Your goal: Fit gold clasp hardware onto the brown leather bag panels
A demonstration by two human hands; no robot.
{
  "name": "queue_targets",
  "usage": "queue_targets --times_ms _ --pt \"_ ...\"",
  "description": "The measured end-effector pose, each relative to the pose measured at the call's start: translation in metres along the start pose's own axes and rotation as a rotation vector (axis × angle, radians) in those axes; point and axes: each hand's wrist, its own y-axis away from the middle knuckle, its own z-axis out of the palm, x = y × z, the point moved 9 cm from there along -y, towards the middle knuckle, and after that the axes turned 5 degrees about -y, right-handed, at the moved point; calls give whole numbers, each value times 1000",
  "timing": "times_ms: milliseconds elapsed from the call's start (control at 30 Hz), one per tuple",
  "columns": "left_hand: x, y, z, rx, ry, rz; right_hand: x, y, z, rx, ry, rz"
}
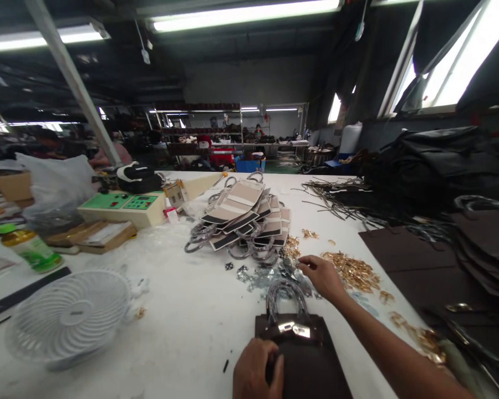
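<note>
A dark brown handbag with a wrapped handle and a shiny metal clasp lies on the white table. My left hand rests at the bag's left edge, its fingers curled; whatever they grip is hidden. Beyond the bag, my right hand reaches over small clear plastic pieces, thumb and fingertips together. What it pinches, if anything, is too small to name. Gold metal parts lie in a heap just right of this hand, and a smaller gold heap is behind it.
Stacked beige panels with wrapped handles lie mid-table. On the left are a white fan, a green-capped bottle and a green-topped machine. Brown bag pieces and black cords lie at the right. People sit in the background.
</note>
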Motion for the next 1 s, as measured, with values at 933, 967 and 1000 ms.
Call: queue_targets --times_ms 933,967,1000 --pt "5 1 -5 -300 378 -193 -8 182 79 -238 -577 263" --pt "4 0 -4 -306 376 -193 -8 182 80 -242 -583 266" --pt "4 0 -3 -309 373 -194 -8 181 80 -250 -588 268"
